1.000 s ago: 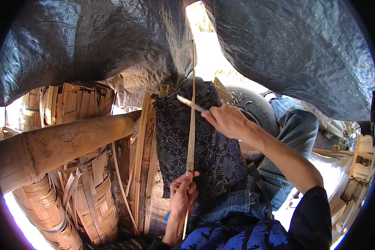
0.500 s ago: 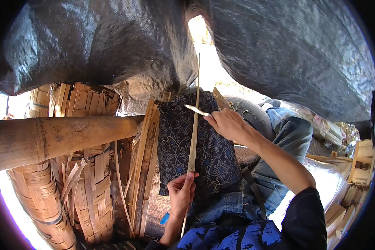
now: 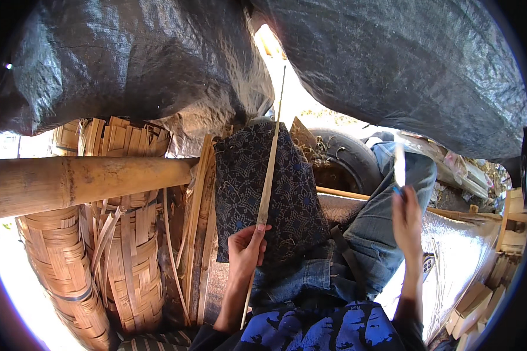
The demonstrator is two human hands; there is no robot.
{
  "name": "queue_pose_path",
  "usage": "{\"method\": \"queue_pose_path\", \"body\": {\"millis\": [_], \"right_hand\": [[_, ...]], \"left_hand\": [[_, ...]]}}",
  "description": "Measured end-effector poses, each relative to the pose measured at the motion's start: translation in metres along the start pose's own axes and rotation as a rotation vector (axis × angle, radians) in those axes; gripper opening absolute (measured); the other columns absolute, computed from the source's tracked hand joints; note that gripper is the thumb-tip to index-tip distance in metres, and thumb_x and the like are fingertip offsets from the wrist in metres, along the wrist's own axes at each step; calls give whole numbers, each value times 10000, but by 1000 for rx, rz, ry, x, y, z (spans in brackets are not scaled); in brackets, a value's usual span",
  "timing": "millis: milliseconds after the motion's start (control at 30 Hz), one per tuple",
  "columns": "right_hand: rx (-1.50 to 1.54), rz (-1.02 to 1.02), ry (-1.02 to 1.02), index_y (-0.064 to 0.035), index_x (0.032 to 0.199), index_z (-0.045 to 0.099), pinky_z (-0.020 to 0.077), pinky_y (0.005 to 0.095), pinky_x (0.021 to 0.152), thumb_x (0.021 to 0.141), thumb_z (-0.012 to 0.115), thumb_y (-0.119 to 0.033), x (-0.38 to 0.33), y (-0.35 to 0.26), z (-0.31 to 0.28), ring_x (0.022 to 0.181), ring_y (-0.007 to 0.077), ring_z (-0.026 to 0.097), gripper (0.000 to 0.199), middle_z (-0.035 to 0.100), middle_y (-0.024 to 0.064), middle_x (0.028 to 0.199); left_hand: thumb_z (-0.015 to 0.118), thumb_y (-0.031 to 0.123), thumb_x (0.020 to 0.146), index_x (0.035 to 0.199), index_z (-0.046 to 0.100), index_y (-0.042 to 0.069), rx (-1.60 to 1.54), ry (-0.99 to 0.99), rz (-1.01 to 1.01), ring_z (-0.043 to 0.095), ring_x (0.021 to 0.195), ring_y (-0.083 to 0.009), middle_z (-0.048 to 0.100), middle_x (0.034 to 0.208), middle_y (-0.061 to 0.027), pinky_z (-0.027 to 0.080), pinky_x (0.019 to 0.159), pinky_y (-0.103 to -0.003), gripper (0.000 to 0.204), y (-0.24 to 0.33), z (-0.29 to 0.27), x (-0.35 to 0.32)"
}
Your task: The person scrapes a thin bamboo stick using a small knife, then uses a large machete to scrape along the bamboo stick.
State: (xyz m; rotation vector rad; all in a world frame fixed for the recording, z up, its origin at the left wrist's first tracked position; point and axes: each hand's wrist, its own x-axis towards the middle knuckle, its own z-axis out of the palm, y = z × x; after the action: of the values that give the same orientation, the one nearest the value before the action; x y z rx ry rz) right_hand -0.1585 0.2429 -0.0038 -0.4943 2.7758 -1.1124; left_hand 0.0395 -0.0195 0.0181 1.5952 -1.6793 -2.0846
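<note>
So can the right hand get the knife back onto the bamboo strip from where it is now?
Probably yes. The right hand holds the knife up over the right knee, off to the side of the bamboo strip. The left hand pins the strip lower down on the dark cloth, and nothing lies between.

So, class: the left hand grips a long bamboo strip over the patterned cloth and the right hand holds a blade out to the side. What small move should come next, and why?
Probably bring the right hand and its blade back to the bamboo strip. The left hand pinches the strip low, holding it upright against the patterned cloth on the knee, but the blade is lifted clear, off to the right, touching nothing.
</note>
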Motion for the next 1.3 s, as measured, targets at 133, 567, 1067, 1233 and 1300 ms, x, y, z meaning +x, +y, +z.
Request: {"method": "queue_pose_path", "body": {"millis": [133, 567, 1067, 1233, 1300], "right_hand": [[259, 484, 225, -13, 1094, 525, 442, 262, 637, 976, 531, -203, -129, 57, -44, 695, 109, 513, 224, 535, 40, 785], [85, 950, 94, -44, 884, 538, 382, 235, 510, 909, 619, -169, -323, 105, -40, 559, 75, 494, 151, 542, 12, 655], [-71, 718, -195, -22, 1026, 458, 481, 386, 588, 735, 686, -80, -328, 150, -12, 600, 281, 585, 374, 572, 124, 712], [-21, 738, -252, -29, 1033, 467, 475, 376, 553, 733, 702, -98, -310, 118, -46, 569, 274, 593, 387, 585, 119, 674], [-46, 709, -255, -34, 1023, 476, 470, 369, 537, 729, 710, -105, -310, 122, -53, 557, 261, 591, 382, 586, 111, 663]], "left_hand": [[594, 284, 946, 999, 674, -33, 67, -27, -34, 387, 376, -32, 514, 560, 20, 270, 344, -198, 331, 12, 8, 2], [590, 266, 949, 992, 681, -29, 115, 12, -64, 370, 373, -24, 487, 541, 29, 249, 338, -193, 312, 22, 9, 4], [582, 189, 926, 957, 678, -30, 646, 22, 72, 569, 514, -142, 610, 633, -96, 436, 484, -281, 241, 31, -39, -40], [599, 218, 903, 777, 654, 3, 1128, 252, 395, 625, 542, -310, 624, 627, -182, 429, 483, -378, 255, 70, -30, -33], [595, 227, 904, 717, 618, 16, 1114, 365, 469, 597, 519, -326, 599, 596, -174, 414, 484, -395, 284, 78, -26, -37]]}}
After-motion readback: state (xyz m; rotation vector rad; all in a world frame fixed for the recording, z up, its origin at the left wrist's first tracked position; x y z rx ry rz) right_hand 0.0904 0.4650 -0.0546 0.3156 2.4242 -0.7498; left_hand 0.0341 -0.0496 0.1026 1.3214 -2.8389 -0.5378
